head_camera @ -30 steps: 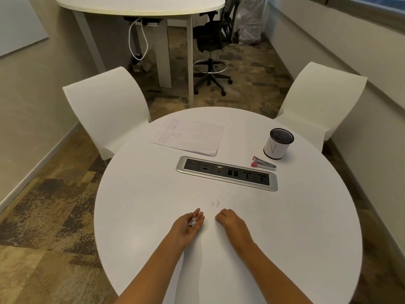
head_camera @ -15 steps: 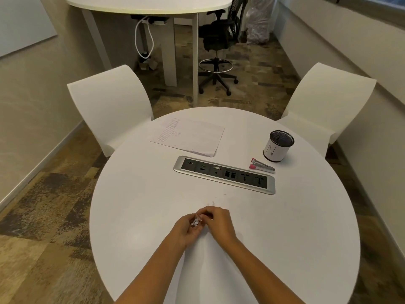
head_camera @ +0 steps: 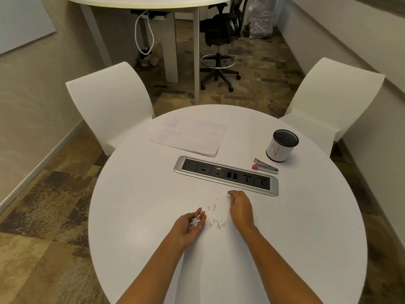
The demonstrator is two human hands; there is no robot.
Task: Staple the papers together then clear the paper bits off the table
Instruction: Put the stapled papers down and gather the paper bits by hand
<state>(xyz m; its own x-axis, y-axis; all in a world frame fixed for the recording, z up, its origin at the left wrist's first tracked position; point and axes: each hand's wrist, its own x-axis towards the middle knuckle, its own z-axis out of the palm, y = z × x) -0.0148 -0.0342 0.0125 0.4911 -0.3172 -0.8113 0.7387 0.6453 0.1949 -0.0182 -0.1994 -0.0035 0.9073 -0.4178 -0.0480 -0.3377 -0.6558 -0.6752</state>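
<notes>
Round white surface, left hand palm up cupping paper bits, right hand palm down beside loose bits, papers, stapler, cup

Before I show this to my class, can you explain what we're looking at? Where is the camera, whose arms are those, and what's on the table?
There is no machine here: a person wears a wide-angle camera on the head, looking forward and down, so the two bare arms at the bottom are their own. The left hand is cupped palm up, holding a small pile of paper bits. The right hand rests palm down on the round white table, empty as far as I can see, beside loose bits that lie between the hands. Farther away are a socket panel set into the tabletop, a set of papers, a pink stapler and a mesh cup. Two white chairs stand behind the table.
</notes>
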